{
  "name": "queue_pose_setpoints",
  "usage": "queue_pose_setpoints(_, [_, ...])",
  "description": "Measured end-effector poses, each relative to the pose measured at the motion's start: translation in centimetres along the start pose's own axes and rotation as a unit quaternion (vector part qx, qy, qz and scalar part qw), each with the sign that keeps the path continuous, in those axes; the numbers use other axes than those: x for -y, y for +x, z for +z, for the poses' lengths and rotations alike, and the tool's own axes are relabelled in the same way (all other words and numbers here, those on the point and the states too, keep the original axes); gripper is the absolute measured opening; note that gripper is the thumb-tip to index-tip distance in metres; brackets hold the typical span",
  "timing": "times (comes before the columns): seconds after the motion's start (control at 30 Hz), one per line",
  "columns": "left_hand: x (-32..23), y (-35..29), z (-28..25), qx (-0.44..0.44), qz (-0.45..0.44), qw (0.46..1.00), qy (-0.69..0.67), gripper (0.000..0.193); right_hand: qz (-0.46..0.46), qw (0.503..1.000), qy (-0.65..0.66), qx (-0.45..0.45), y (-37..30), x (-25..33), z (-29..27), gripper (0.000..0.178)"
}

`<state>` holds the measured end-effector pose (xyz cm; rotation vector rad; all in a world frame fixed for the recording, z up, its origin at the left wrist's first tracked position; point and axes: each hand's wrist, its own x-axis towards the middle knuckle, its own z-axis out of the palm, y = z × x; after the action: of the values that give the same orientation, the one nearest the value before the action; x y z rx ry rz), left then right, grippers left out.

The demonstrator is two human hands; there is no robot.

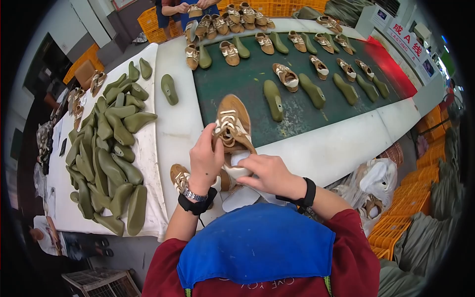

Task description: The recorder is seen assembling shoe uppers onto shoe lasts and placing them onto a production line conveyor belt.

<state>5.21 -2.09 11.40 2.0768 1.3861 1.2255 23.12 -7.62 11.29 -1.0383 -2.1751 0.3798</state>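
Currently a tan shoe (pixel 234 106) is sitting between both hands, toe pointing away, heel toward the wearer, held up at the near side of the white worktop (pixel 336 133). Left hand (pixel 204 158) is curling round the shoe's left flank beside the laces (pixel 227 121), fingers bent, firm hold. Right hand (pixel 269 172) is half closing, thumb and fingers at the pale heel collar (pixel 237 172) — exact pinch partly hidden.

Progress, by judgement: this piece is looking unfinished. Laces are already threaded, the mouth is gaping, no last is showing inside; whether anything loose is lying within, cannot tell.

Nearby, a second shoe (pixel 178 176) is lying beside the left wrist, partly covered; pale insoles (pixel 241 199) are resting below the hands. A lone last (pixel 169 89) is lying on the worktop.

Further out, shoes and green lasts are lying side by side along the green belt (pixel 212 89) — many seemingly left to handle. Leftward, a big pile of lasts (pixel 114 166) is covering much of a white cloth (pixel 154 163). At the far end, a co-worker is holding another shoe (pixel 194 10) behind a shoe heap (pixel 247 17).
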Motion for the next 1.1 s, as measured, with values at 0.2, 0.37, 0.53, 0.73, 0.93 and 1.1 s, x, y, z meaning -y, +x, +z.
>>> queue_pose_setpoints(0.2, [0.8, 1.5, 0.8, -0.082, -0.098, 0.980, -0.152, 0.031, -0.017, 1.000, 0.002, -0.003, 2.1, -1.2, -0.6, 0.024])
queue_pose_setpoints(0.37, [0.6, 1.4, 1.0, -0.055, 0.023, 0.998, -0.026, 0.033, 0.027, 0.995, 0.040, -0.086, 5.4, -1.3, -1.1, 0.018])
queue_pose_setpoints(0.53, [-0.2, 1.1, 1.1, -0.099, 0.047, 0.993, -0.051, 0.044, 0.054, 0.986, -0.062, -0.146, 6.6, -1.3, -0.2, 0.014])
queue_pose_setpoints(0.73, [0.1, 0.9, 0.8, -0.102, 0.054, 0.992, -0.057, 0.044, -0.007, 0.986, 0.092, -0.141, 6.9, -1.9, 0.5, 0.008])
queue_pose_setpoints(0.93, [2.3, 2.3, 0.5, -0.058, -0.078, 0.992, -0.075, 0.037, 0.065, 0.984, 0.163, 0.001, 5.4, -2.7, -0.1, 0.013])
queue_pose_setpoints(1.1, [3.5, 2.6, 1.8, -0.021, -0.086, 0.995, 0.044, 0.038, 0.168, 0.968, 0.053, 0.180, 5.4, -2.3, -0.8, 0.031])
